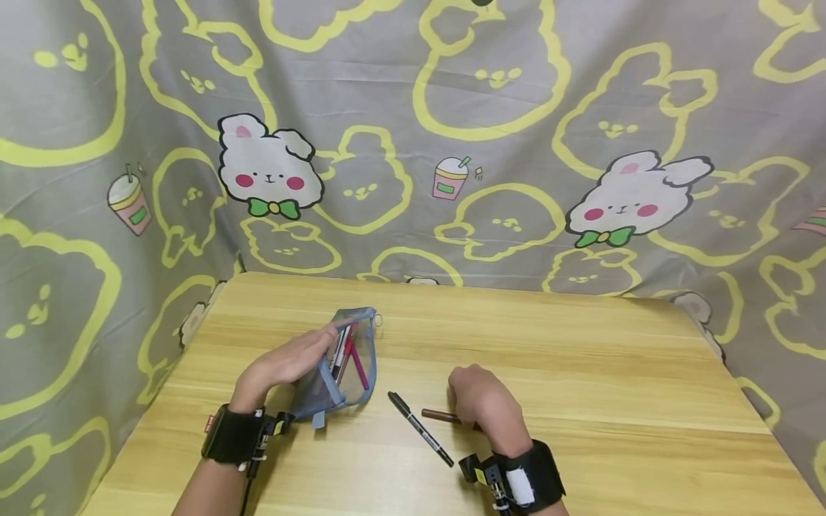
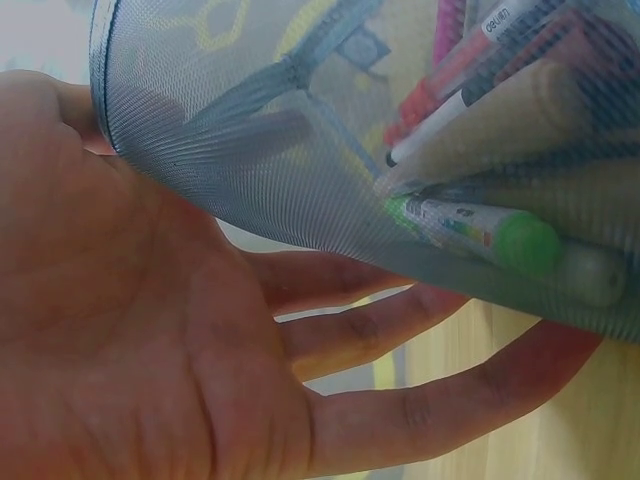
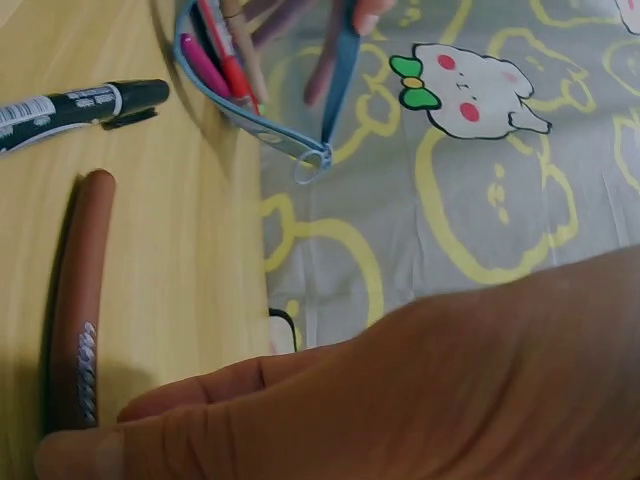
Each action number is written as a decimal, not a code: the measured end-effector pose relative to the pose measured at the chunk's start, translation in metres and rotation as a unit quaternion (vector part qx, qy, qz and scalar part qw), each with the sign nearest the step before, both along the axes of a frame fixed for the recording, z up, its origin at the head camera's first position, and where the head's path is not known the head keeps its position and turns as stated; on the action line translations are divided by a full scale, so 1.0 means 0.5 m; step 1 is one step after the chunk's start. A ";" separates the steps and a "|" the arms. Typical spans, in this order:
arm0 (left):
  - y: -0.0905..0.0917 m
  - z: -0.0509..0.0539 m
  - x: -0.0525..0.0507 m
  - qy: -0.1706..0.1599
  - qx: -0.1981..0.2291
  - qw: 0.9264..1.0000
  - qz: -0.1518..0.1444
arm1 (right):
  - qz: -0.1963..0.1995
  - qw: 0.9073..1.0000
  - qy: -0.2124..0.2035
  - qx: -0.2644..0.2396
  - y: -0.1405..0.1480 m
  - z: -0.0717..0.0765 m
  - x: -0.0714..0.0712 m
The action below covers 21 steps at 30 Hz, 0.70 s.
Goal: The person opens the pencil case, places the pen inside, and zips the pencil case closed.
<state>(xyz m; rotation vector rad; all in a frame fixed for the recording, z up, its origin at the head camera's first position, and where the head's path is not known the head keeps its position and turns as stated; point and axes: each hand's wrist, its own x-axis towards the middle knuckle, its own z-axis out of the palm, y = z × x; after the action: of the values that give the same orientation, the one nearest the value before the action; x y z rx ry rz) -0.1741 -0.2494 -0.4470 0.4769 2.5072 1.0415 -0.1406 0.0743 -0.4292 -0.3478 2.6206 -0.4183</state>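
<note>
A blue mesh pencil case (image 1: pixel 371 344) stands unzipped on the table, with several pens and markers inside, among them a red pen (image 3: pixel 225 55) and a green-capped marker (image 2: pixel 525 242). My left hand (image 1: pixel 293 362) holds the case by its side and upper edge; in the left wrist view its fingers (image 2: pixel 430 410) run behind the mesh. To the right, my right hand (image 1: pixel 487 401) grips a brown marker pen (image 3: pixel 82 290) that lies low over the table. Its thumb covers part of the barrel. Beside it lies a black double-ended marker (image 1: pixel 421 428), untouched.
The wooden table (image 1: pixel 581 344) reaches back to a grey curtain (image 1: pixel 387 93) with yellow outlines and white rabbits. Each wrist wears a black strap (image 1: pixel 232 433) with a small camera. A ring zipper pull (image 3: pixel 312 165) hangs at the case's corner.
</note>
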 end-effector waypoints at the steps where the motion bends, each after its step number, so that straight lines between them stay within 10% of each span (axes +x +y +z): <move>1: 0.000 0.001 0.000 -0.002 -0.002 1.000 0.000 | -0.001 1.000 0.007 0.007 -0.003 -0.002 0.002; 21: 0.000 -0.001 -0.003 0.017 0.009 1.000 -0.019 | -0.004 0.997 0.037 0.064 -0.007 -0.015 -0.009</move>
<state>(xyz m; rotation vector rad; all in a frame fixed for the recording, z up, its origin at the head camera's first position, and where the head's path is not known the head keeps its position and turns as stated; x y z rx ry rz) -0.1753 -0.2492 -0.4472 0.5508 2.5098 1.0516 -0.1451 0.0707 -0.4369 -0.3157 2.7056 -0.2440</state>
